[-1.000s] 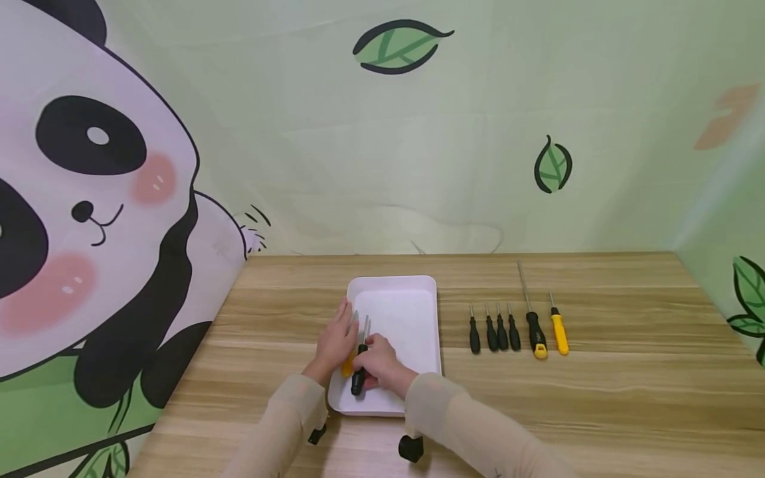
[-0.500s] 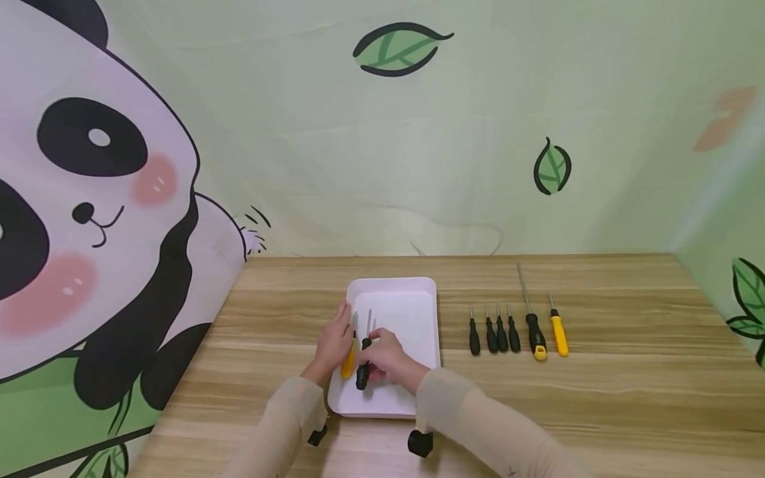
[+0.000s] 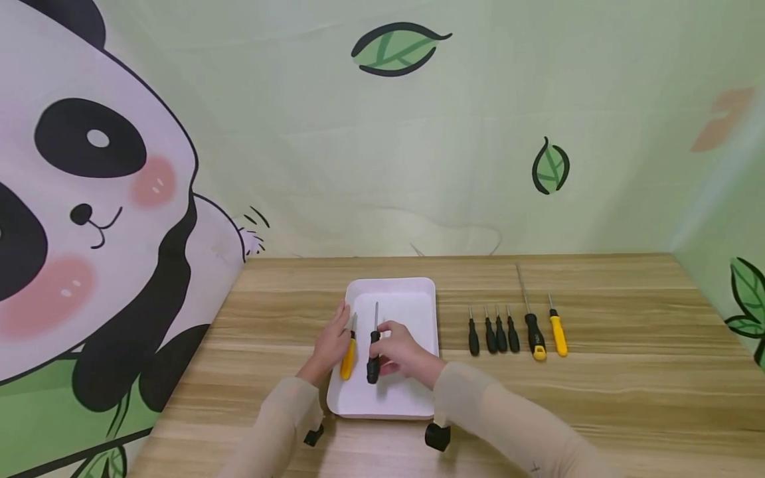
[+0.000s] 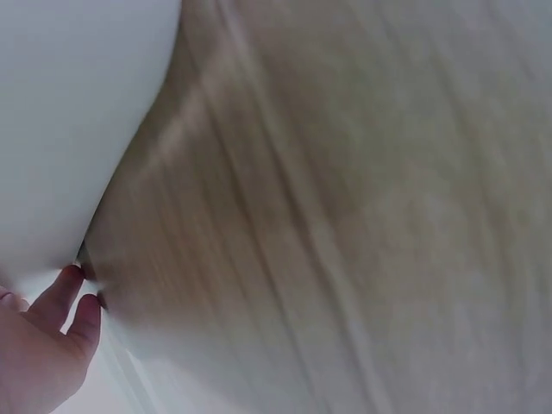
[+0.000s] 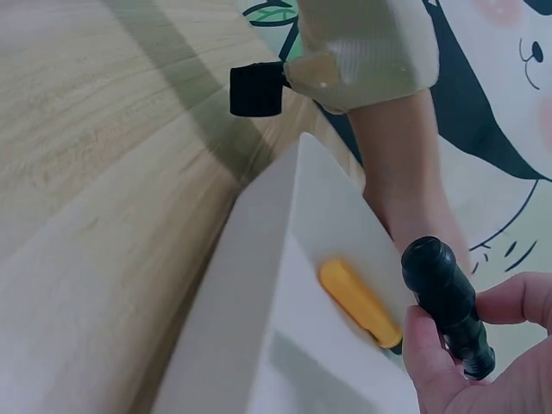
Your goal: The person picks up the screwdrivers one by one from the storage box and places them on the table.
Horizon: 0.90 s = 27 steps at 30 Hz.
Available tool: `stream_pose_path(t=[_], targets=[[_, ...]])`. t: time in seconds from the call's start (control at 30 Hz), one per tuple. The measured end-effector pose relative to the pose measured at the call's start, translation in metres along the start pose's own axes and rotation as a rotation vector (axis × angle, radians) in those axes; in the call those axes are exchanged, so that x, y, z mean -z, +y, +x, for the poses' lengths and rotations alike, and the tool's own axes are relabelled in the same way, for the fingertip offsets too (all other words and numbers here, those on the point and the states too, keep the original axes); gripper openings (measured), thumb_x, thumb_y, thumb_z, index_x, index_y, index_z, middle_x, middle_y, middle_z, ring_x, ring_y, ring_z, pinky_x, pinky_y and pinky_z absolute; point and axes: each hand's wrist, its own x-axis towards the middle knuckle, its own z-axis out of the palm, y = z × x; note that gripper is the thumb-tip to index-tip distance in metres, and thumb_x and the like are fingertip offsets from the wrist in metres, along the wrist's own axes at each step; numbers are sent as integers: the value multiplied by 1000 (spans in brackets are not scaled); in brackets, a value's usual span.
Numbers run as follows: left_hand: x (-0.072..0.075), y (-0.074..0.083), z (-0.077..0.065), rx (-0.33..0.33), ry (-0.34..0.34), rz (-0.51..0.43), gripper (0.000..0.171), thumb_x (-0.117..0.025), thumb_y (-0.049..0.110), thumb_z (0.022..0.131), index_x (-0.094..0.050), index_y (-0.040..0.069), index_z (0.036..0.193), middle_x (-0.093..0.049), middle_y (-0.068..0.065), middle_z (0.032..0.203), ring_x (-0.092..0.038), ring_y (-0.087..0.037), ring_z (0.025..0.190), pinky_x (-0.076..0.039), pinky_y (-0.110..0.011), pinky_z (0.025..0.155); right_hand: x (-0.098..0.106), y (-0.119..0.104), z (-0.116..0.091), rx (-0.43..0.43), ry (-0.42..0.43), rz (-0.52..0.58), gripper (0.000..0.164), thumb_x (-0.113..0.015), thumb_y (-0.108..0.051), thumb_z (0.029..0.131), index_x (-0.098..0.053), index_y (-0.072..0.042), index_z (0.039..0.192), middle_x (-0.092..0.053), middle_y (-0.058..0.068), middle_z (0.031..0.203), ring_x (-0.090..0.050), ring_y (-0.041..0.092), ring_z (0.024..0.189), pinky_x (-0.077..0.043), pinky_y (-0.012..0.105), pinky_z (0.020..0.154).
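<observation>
My right hand pinches the black handle of a screwdriver over the white tray, its metal shaft pointing away from me. In the right wrist view, thumb and fingers hold that black handle from both sides. A yellow-handled screwdriver lies inside the tray along its left side; the right wrist view shows its yellow handle too. My left hand rests along the tray's left rim with its fingers fairly straight. In the left wrist view, the fingertips of the left hand touch the tray's outer wall.
Right of the tray, several small black screwdrivers lie side by side on the wooden table. Beyond them are a long black-and-yellow screwdriver and a yellow-handled one. A printed backdrop stands behind the table.
My right hand has moved the black screwdriver rightward and slightly away from me, apart from the yellow one, which now shows more fully. My left hand has stayed at the tray's left rim.
</observation>
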Motion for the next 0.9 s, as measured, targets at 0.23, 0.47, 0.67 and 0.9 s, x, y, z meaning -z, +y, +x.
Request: stream_pose_path(t=[0.23, 0.47, 0.67, 0.9], targets=[[2, -3, -2, -23, -7, -11, 49, -33, 8, 89, -27, 1, 137, -17, -12, 147, -24, -29, 132, -21, -46, 107, 17, -7, -5, 18, 0, 7, 59, -55, 6, 71, -38, -4, 126, -55, 16, 89, -58, 19, 59, -54, 35, 55], [5, -3, -5, -44, -15, -11, 48, -36, 8, 89, -29, 0, 136, -19, -11, 147, -25, -28, 132, -21, -47, 107, 32, -9, -10, 34, 3, -12, 59, -54, 7, 71, -38, -4, 127, -56, 13, 82, -58, 19, 57, -54, 35, 54], [8, -3, -7, -22, -51, 3, 48, -35, 12, 91, -27, 4, 137, -17, -8, 148, -23, -26, 133, -19, -45, 108, 46, -7, -14, 55, -18, -23, 59, -55, 7, 71, -38, -3, 126, -55, 12, 80, -57, 20, 59, -54, 34, 54], [8, -4, -6, 15, -84, 19, 48, -34, 16, 93, -24, 8, 139, -14, -4, 149, -20, -22, 135, -18, -43, 109, 61, -10, -22, 47, -48, -25, 56, -55, 6, 71, -39, -3, 125, -54, 11, 81, -55, 18, 59, -53, 33, 54]])
